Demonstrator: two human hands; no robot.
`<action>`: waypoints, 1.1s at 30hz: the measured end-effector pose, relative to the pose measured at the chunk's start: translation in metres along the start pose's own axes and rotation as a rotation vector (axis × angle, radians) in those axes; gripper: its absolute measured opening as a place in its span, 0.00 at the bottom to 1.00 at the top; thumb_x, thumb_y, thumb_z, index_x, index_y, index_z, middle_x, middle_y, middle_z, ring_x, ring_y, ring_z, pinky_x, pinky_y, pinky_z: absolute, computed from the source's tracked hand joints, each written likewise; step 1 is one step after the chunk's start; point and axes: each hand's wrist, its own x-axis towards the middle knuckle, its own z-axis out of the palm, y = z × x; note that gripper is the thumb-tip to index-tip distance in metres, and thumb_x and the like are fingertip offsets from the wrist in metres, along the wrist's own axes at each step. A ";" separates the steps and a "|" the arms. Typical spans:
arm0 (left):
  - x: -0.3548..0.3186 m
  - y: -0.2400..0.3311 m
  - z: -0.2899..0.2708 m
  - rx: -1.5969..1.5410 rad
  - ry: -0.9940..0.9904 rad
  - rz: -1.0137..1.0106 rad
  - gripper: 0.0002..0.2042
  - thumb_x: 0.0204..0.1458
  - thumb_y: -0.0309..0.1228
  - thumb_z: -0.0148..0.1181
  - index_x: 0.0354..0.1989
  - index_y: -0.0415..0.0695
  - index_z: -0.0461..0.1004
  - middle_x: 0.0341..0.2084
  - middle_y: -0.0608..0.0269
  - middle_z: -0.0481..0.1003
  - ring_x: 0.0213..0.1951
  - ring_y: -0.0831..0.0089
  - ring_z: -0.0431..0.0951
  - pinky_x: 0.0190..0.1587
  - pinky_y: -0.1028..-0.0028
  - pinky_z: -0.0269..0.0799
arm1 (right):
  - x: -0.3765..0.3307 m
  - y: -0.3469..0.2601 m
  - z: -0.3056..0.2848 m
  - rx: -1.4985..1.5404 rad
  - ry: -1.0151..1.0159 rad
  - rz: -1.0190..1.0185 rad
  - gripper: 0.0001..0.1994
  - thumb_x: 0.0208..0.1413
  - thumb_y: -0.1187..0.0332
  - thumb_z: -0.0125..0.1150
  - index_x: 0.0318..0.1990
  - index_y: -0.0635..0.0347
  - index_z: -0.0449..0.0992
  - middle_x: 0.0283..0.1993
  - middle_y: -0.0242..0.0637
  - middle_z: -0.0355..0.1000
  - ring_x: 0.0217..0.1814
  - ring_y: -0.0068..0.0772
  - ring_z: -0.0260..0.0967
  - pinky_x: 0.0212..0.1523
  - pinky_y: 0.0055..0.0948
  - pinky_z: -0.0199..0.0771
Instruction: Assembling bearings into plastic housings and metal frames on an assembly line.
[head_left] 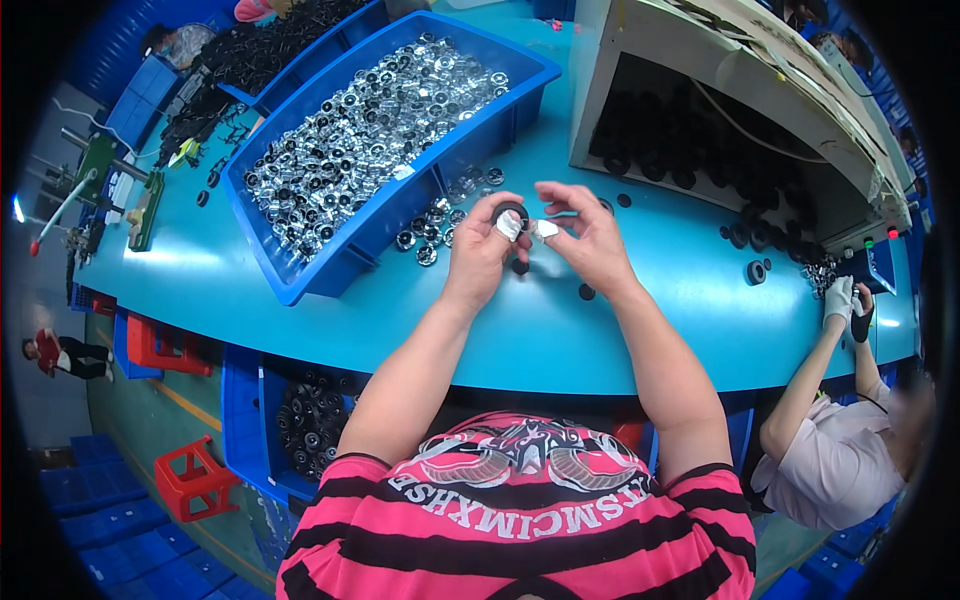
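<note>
My left hand (478, 262) is closed on a small black wheel (513, 210), with its white-wrapped thumb pressed against the front. Just to the right, my right hand (594, 245) faces it with bent fingers, its thumb also wrapped in white. Thumb and fingers draw together close to the wheel, around something too small to make out. Below the hands a small black round part (519, 266) lies on the blue table (440, 335). Several shiny silver-and-black round parts (430, 230) lie loose to the left of my left hand.
A large blue bin (290, 285) full of shiny round parts stands at the left. At the back right, a pale open-fronted box (585, 120) holds many black wheels. More black wheels fill a blue crate (245, 430) below the table edge. A gloved co-worker (840, 450) works at the right.
</note>
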 end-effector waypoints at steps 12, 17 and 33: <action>-0.003 0.005 0.006 0.160 0.043 0.023 0.12 0.66 0.31 0.56 0.56 0.44 0.74 0.30 0.67 0.76 0.24 0.83 0.73 0.24 0.81 0.71 | -0.007 -0.004 0.012 -0.066 -0.063 0.019 0.17 0.55 0.72 0.70 0.54 0.56 0.82 0.52 0.38 0.74 0.46 0.27 0.77 0.45 0.25 0.78; -0.004 0.006 0.013 0.326 0.019 0.126 0.13 0.67 0.33 0.55 0.57 0.45 0.73 0.27 0.70 0.73 0.24 0.85 0.71 0.23 0.83 0.69 | -0.005 -0.002 0.007 0.046 -0.082 0.109 0.18 0.55 0.73 0.70 0.54 0.56 0.82 0.45 0.35 0.72 0.44 0.24 0.74 0.45 0.25 0.77; -0.003 0.003 0.001 0.331 0.054 -0.065 0.16 0.69 0.34 0.50 0.62 0.47 0.71 0.28 0.72 0.74 0.23 0.87 0.67 0.23 0.83 0.66 | -0.004 0.009 0.012 -0.156 -0.035 0.116 0.17 0.55 0.72 0.65 0.54 0.59 0.82 0.40 0.36 0.74 0.41 0.28 0.73 0.46 0.27 0.74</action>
